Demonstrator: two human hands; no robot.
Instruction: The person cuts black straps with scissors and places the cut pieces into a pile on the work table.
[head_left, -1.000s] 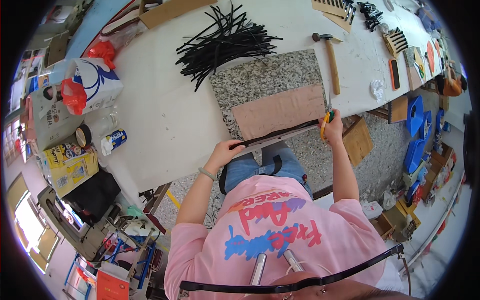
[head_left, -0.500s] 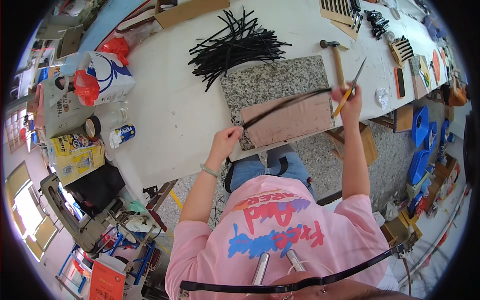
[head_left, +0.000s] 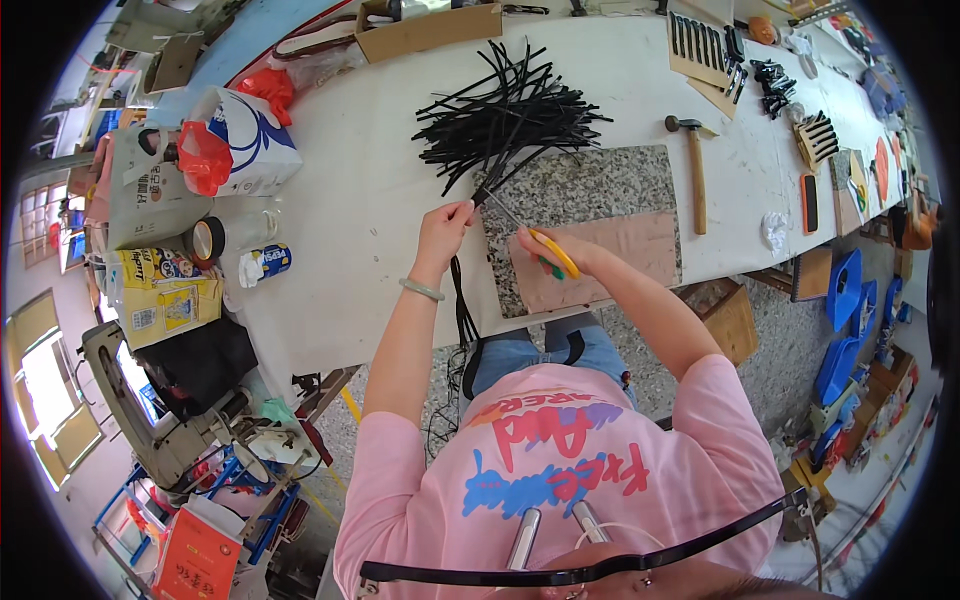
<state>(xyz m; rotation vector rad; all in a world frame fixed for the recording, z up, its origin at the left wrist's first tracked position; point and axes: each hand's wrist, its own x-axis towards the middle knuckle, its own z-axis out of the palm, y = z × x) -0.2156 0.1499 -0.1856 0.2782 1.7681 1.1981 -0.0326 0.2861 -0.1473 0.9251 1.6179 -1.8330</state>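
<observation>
A white worktable (head_left: pixel 350 200) is stretching across a cluttered workshop, with bags (head_left: pixel 262 152), a clear jar (head_left: pixel 252 228) and a blue can (head_left: pixel 268 262) crowding the left of the frame. Near centre, the left hand (head_left: pixel 442 238) is pinching black strips (head_left: pixel 461 305), their tails dangling past the table edge. The right hand (head_left: pixel 586 258) is gripping yellow-handled scissors (head_left: pixel 558 253), blades pointing toward the strips, and is partly hiding a tan sheet (head_left: pixel 630 245) on a granite slab (head_left: pixel 600 180). A loose heap (head_left: pixel 510 118) of similar strips is lying just beyond; a hammer (head_left: pixel 698 180) is resting right of the slab.
</observation>
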